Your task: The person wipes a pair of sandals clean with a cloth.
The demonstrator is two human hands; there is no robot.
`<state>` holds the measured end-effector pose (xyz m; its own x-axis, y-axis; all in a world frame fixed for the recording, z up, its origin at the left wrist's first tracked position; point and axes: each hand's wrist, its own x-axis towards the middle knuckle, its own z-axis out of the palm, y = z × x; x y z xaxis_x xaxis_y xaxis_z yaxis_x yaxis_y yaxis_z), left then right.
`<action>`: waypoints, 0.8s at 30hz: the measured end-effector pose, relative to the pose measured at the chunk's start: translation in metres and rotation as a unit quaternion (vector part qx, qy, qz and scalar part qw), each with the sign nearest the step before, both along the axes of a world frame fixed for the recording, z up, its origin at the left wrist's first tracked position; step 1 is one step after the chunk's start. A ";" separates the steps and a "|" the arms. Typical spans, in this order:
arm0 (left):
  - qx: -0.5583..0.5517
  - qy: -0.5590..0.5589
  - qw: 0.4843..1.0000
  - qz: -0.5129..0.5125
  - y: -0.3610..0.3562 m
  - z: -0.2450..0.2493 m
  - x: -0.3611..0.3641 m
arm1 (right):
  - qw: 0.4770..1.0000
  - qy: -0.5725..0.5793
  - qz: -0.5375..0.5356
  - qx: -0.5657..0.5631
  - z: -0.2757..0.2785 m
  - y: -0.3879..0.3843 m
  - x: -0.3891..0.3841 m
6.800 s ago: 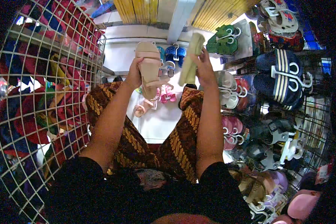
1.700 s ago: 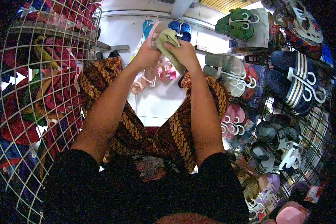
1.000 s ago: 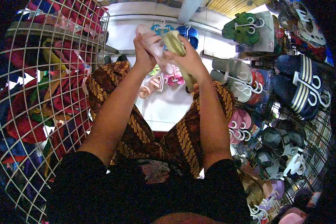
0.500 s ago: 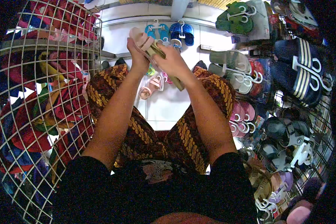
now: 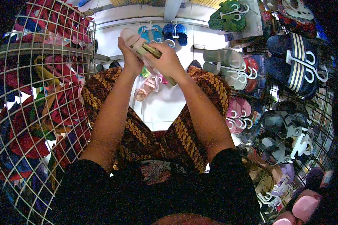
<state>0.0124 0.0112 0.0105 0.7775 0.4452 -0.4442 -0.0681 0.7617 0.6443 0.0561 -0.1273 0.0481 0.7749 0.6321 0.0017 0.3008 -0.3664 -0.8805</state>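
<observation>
Mesh (image 5: pixel 94 41) rises left of my left grip (image 5: pixel 130 62), which is clamped on a pale pink sandal (image 5: pixel 128 35). Nearer me than that grip, peach footwear (image 5: pixel 149 85) lies on the floor (image 5: pixel 157 107); beyond, teal slippers (image 5: pixel 150 33). My right grip (image 5: pixel 167 62), clamped on a green cloth (image 5: pixel 153 51) against the sandal, blocks part of it from view. Blue clogs (image 5: pixel 180 35) lie beyond; grey slippers (image 5: pixel 224 58), then navy slides (image 5: pixel 276 68), sit to its right.

The sandal (image 5: pixel 128 35) you hold is pale pink, and the other item (image 5: pixel 153 51) olive green. Your brown trousers (image 5: pixel 184 138) carry diagonal golden, leaf-like bands; your black shirt (image 5: pixel 120 195) bears a grey-and-reddish print. Around you, clogs (image 5: pixel 175 32) show blue, slides (image 5: pixel 299 47) navy with white stripes, floor tiles (image 5: pixel 159 108) white.
</observation>
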 end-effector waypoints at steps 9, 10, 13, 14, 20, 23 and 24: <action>-0.022 -0.001 1.000 -0.009 -0.002 -0.007 0.003 | 0.998 -0.048 -0.012 -0.049 0.000 0.011 -0.007; -0.052 0.006 0.999 0.009 0.000 -0.004 0.000 | 0.998 -0.053 0.002 -0.028 0.001 0.008 -0.006; -0.076 -0.010 0.997 0.011 0.005 0.001 0.000 | 0.997 -0.070 0.023 -0.037 0.011 -0.002 0.005; -0.065 -0.031 0.997 0.004 0.003 0.005 0.001 | 0.996 -0.080 0.001 -0.033 0.008 0.000 0.004; -0.067 -0.023 0.997 -0.011 0.005 -0.007 -0.002 | 0.997 -0.077 0.019 0.004 0.006 0.000 -0.003; -0.070 -0.039 0.997 -0.003 0.011 -0.003 -0.001 | 0.995 -0.094 0.023 -0.034 0.002 -0.006 0.008; -0.069 -0.035 0.997 -0.001 0.009 -0.001 0.000 | 0.993 -0.109 0.012 -0.051 0.001 -0.006 0.008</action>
<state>0.0124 0.0198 0.0097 0.8091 0.3822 -0.4463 -0.1075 0.8430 0.5270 0.0643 -0.1333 0.0489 0.7474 0.6565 0.1024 0.4901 -0.4407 -0.7521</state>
